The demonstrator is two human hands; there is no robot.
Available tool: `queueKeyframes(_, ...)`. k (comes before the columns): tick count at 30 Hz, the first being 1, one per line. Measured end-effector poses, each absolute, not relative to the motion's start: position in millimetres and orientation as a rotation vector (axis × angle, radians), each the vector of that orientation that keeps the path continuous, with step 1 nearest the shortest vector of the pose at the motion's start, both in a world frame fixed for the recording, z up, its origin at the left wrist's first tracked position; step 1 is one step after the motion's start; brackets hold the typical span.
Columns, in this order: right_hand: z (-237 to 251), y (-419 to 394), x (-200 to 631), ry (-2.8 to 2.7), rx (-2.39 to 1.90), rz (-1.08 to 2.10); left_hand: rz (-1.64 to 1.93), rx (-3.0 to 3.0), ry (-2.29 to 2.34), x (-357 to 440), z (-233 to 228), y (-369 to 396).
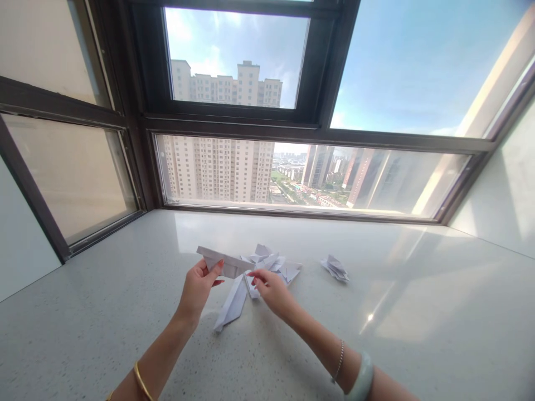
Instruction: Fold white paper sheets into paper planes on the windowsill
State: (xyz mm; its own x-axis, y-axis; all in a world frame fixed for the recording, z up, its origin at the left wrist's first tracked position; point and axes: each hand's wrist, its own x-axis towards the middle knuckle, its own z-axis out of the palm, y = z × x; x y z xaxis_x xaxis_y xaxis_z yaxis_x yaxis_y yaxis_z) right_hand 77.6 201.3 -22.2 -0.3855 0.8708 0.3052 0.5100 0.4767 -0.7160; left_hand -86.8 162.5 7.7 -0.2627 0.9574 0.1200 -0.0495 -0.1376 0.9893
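Observation:
A folded white paper (228, 266), long and trapezoid-shaped, is held up above the sill. My left hand (200, 281) grips it near its left half, thumb in front and fingers behind. At its right tip, the curled fingers of my right hand (267, 287) pinch the paper's end. Behind and below lies a pile of folded paper pieces (271, 262), partly covered by my hands. One long folded strip (232, 306) sticks out from the pile toward me, between my two forearms.
A small separate bundle of folded paper (335, 268) lies to the right on the speckled white sill (401, 334). Dark window frames (292, 214) border the sill at the back and left. A white wall (505, 184) stands at the right.

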Motion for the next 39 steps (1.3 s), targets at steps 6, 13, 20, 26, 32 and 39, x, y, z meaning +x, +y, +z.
queueKeyframes(6,-23.3,170.9,71.8,-2.582,-0.889,0.355,1.664,1.148,1.303,-84.0,6.6,162.4)
queueKeyframes(13,-10.8,134.5,70.2,-3.005,-0.652,-0.255,1.628,1.006,1.152,-79.2,3.5,160.6)
queueKeyframes(20,-12.8,128.9,94.5,-2.797,-0.667,-0.247,1.531,0.94,1.06,-70.4,-2.9,158.0)
queueKeyframes(26,7.2,140.9,132.5,-2.076,-1.014,0.401,1.576,0.846,1.023,-71.8,-8.5,160.0)
queueKeyframes(32,5.3,156.9,152.1,-1.347,-0.963,1.034,1.446,0.753,0.933,-59.5,-12.2,152.6)
queueKeyframes(39,-6.2,153.2,138.5,-0.966,-0.791,1.435,1.252,0.722,0.866,-37.2,-18.3,138.9)
